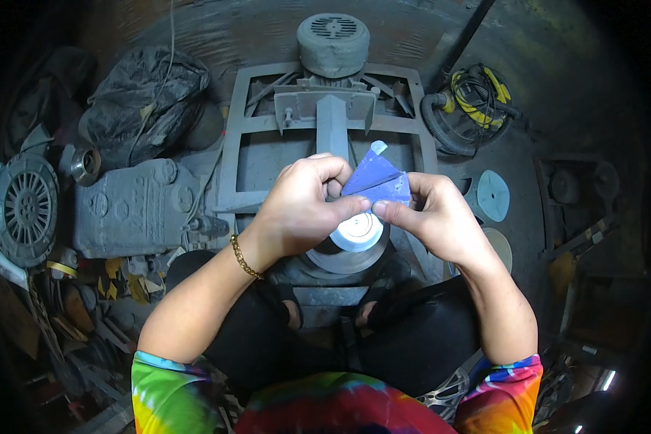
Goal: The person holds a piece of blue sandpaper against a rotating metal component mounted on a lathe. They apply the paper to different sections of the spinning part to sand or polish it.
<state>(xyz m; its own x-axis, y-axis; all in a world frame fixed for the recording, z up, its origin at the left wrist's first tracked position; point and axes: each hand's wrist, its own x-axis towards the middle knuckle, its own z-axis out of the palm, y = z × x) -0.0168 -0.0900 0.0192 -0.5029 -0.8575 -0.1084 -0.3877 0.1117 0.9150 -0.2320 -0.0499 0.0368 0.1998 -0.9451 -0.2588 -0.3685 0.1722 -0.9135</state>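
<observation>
Between my two hands is a creased blue sheet [372, 176], held up in front of me, with pointed corners and a pale tip at its top. Thumb and fingers of my left hand [307, 195] pinch its left lower edge. My right hand [430, 213] grips the right side, its thumb close to the left one. Whether the sheet is paper or an abrasive cloth I cannot make out. Just below the hands, partly covered by them, a brightly lit white disc [358, 230] sits on a round grey wheel [347, 264].
A motor [333, 47] stands on a grey metal frame [228, 170] ahead. Left are a dusty metal casing [126, 210], a round finned housing [27, 201] and a black bag [148, 101]. Right lie a yellow-black vacuum [479, 98] with its hose and a pale blue-green disc [492, 195].
</observation>
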